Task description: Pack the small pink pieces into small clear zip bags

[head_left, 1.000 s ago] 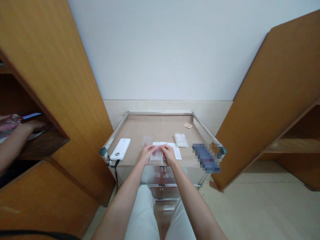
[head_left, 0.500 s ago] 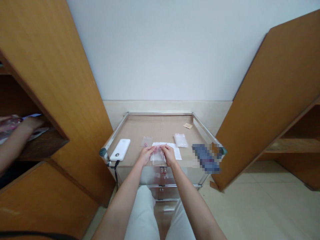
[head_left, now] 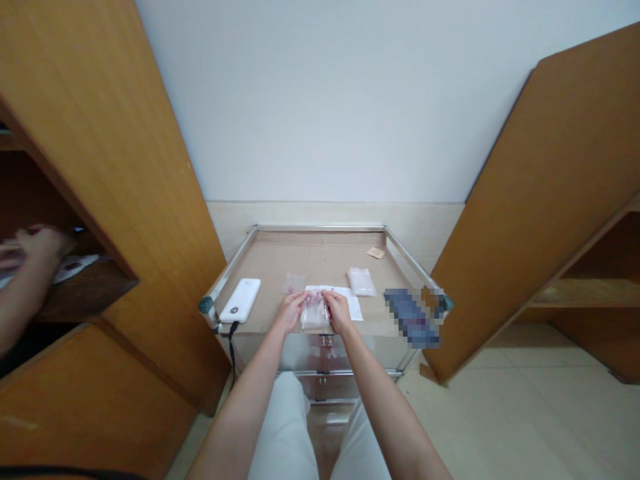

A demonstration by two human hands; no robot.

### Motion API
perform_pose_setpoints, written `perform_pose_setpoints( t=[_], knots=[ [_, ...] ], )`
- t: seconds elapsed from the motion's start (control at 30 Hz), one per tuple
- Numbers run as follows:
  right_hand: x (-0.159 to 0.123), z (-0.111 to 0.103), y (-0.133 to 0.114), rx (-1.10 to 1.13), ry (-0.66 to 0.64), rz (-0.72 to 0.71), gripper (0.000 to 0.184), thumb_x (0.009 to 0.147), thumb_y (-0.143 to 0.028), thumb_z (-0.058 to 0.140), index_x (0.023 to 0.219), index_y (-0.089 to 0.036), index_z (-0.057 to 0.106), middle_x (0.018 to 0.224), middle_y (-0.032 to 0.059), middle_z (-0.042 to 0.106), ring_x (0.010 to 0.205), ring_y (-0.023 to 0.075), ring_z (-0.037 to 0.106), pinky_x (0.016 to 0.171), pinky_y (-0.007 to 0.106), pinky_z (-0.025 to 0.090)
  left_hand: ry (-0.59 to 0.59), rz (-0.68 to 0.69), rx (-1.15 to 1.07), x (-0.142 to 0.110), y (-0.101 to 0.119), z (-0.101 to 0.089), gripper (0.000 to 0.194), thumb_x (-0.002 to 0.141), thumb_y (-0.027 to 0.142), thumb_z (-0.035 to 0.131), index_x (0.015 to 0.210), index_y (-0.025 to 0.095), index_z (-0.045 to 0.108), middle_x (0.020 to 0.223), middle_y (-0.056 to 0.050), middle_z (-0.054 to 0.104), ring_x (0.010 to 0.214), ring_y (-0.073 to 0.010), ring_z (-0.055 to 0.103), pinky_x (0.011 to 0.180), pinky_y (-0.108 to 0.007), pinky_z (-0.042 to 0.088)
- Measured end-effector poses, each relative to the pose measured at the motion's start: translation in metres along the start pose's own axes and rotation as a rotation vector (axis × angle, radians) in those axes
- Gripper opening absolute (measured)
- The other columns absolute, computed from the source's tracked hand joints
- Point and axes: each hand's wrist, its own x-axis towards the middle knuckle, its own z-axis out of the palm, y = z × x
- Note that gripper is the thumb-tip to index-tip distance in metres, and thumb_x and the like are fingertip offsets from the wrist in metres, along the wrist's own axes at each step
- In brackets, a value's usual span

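Note:
A small clear plastic bag (head_left: 315, 316) with pinkish bits near its top is stretched between my two hands. My left hand (head_left: 291, 311) pinches its left side, and my right hand (head_left: 337, 310) pinches the right side. Partly under the bag lies a sheet of white paper (head_left: 354, 305). Just beyond my left hand rests another clear bag (head_left: 294, 282) with a little pink item at its lower edge. A stack of clear bags (head_left: 361, 282) sits beyond my right hand. What the pink bits are is too small to tell.
The cardboard-lined cart top (head_left: 310, 253) has a raised metal rim. On it are a white power bank (head_left: 241, 300) with a black cable, a tan paper piece (head_left: 375, 253) and a blurred-out dark item (head_left: 413, 317). Wooden cabinets flank it. Another person's hand (head_left: 43, 247) works in the left shelf.
My hands have drawn slightly apart, and the bag between them now lies flatter and more spread out. At the left shelf, the other person's hand has shifted left.

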Motion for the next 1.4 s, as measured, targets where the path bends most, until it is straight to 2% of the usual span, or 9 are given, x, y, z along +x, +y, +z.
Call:
perform_pose_setpoints(
  t=[0.13, 0.37, 0.5, 0.67, 0.77, 0.9, 1.07, 1.3, 1.4],
  knots=[
    [-0.004, 0.0, -0.006, 0.015, -0.017, 0.005, 0.03, 0.063, -0.041, 0.051, 0.046, -0.017, 0.045, 0.037, -0.0067, 0.034, 0.037, 0.0063, 0.028, 0.039, 0.021, 0.02, 0.056, 0.054, -0.023, -0.002, 0.001, 0.002, 0.025, 0.049, 0.031, 0.068, 0.065, 0.012, 0.062, 0.063, -0.002, 0.062, 0.056, -0.0081, 0.054, 0.059, -0.021, 0.041],
    [-0.002, 0.0, -0.007, 0.046, -0.019, 0.02, 0.02, 0.058, -0.03, 0.054, 0.046, -0.016, 0.046, 0.04, -0.0069, 0.036, 0.039, 0.0062, 0.028, 0.039, 0.02, 0.019, 0.152, 0.102, -0.009, -0.004, 0.003, 0.005, 0.031, 0.05, 0.036, 0.065, 0.069, 0.012, 0.06, 0.057, 0.0, 0.06, 0.048, -0.007, 0.051, 0.05, -0.02, 0.038],
    [0.0, 0.002, -0.01, 0.099, 0.022, 0.064, 0.017, 0.057, -0.031, 0.054, 0.051, -0.016, 0.052, 0.043, -0.0062, 0.041, 0.04, 0.0063, 0.029, 0.039, 0.021, 0.019, 0.245, 0.123, 0.067, -0.006, 0.007, -0.003, 0.028, 0.054, 0.037, 0.061, 0.063, 0.012, 0.057, 0.049, 0.001, 0.056, 0.042, -0.0068, 0.048, 0.045, -0.019, 0.035],
    [0.007, -0.001, -0.026, 0.099, 0.056, 0.075, 0.017, 0.058, -0.033, 0.054, 0.056, -0.016, 0.054, 0.045, -0.0056, 0.042, 0.041, 0.0072, 0.032, 0.041, 0.021, 0.022, 0.232, 0.111, 0.152, -0.007, 0.009, -0.016, 0.024, 0.055, 0.035, 0.059, 0.059, 0.012, 0.055, 0.049, -0.001, 0.057, 0.043, -0.0074, 0.049, 0.046, -0.02, 0.034],
    [0.019, -0.016, -0.041, 0.078, 0.093, 0.002, 0.018, 0.06, -0.034, 0.051, 0.055, -0.017, 0.051, 0.048, -0.004, 0.046, 0.046, 0.0087, 0.038, 0.045, 0.021, 0.027, 0.193, 0.097, 0.176, -0.007, 0.009, -0.019, 0.023, 0.054, 0.034, 0.059, 0.059, 0.012, 0.056, 0.05, -0.001, 0.057, 0.045, -0.008, 0.05, 0.048, -0.021, 0.035],
    [0.043, -0.054, -0.055, -0.106, 0.195, -0.104, 0.022, 0.062, -0.036, 0.048, 0.054, -0.016, 0.05, 0.052, -0.0019, 0.049, 0.05, 0.01, 0.042, 0.048, 0.022, 0.03, 0.187, 0.104, 0.187, -0.006, 0.007, -0.019, 0.023, 0.054, 0.034, 0.059, 0.059, 0.012, 0.056, 0.051, -0.001, 0.058, 0.045, -0.0079, 0.05, 0.048, -0.021, 0.035],
    [0.071, -0.096, -0.051, -0.404, 0.323, -0.062, 0.02, 0.061, -0.031, 0.044, 0.057, -0.014, 0.054, 0.057, 0.0033, 0.056, 0.057, 0.0153, 0.049, 0.052, 0.024, 0.032, 0.18, 0.101, 0.181, -0.004, 0.005, -0.022, 0.024, 0.053, 0.034, 0.06, 0.06, 0.011, 0.057, 0.051, -0.002, 0.058, 0.046, -0.0081, 0.05, 0.048, -0.021, 0.035],
    [0.09, -0.109, -0.022, -0.69, 0.407, 0.018, 0.022, 0.061, -0.026, 0.044, 0.061, -0.013, 0.062, 0.063, 0.0093, 0.062, 0.059, 0.0191, 0.054, 0.051, 0.026, 0.035, 0.153, 0.089, 0.151, -0.005, 0.01, -0.023, 0.025, 0.053, 0.035, 0.059, 0.06, 0.011, 0.056, 0.052, -0.002, 0.057, 0.048, -0.0091, 0.051, 0.05, -0.022, 0.037],
    [0.097, -0.113, -0.011, -0.774, 0.445, -0.036, 0.023, 0.062, -0.026, 0.043, 0.057, -0.014, 0.062, 0.056, 0.0099, 0.061, 0.055, 0.0203, 0.055, 0.049, 0.027, 0.036, 0.145, 0.09, 0.141, -0.006, 0.011, -0.022, 0.024, 0.052, 0.034, 0.059, 0.06, 0.012, 0.056, 0.052, -0.002, 0.057, 0.048, -0.0094, 0.051, 0.05, -0.022, 0.037]
  ],
)
